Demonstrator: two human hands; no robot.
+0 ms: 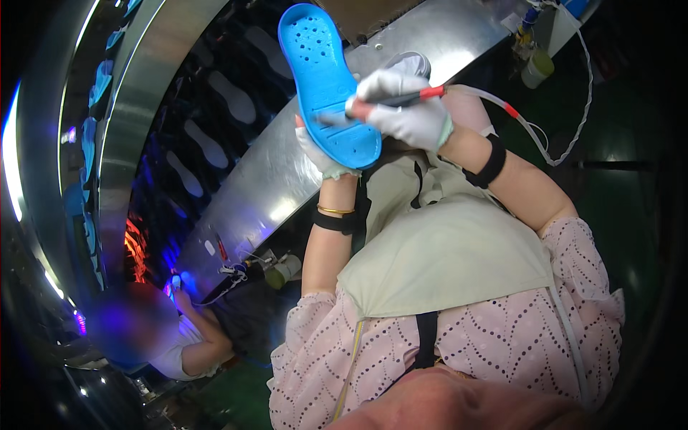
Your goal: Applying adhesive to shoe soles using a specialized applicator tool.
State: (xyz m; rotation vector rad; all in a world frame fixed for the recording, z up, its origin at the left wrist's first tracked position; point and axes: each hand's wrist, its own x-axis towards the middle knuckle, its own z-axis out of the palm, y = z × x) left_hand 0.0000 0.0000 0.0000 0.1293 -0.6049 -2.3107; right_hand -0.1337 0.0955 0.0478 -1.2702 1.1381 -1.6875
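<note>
Bright blue foam shoe sole (326,79), perforated at the toe and grooved near the heel, is held up over the near edge of the curved brushed-steel counter (279,186), toe pointing up and away. The left hand (322,154), in a white cloth glove, supports it from beneath at the heel; its fingers are mostly hidden behind the sole, so how tightly they close cannot be told. The right hand (405,111), also white-gloved, is wrapped around a slim pen-like tool with a red band (416,94), its tip resting on the sole's heel. A clear thin hose (534,132) trails from the tool toward the counter's far right corner, where small fittings are hard to make out. Beyond the counter's far edge, pale sole shapes (215,143) lie on a dark conveyor belt (179,215). At lower left another person's hand (180,297) works under violet light, blurred.
</note>
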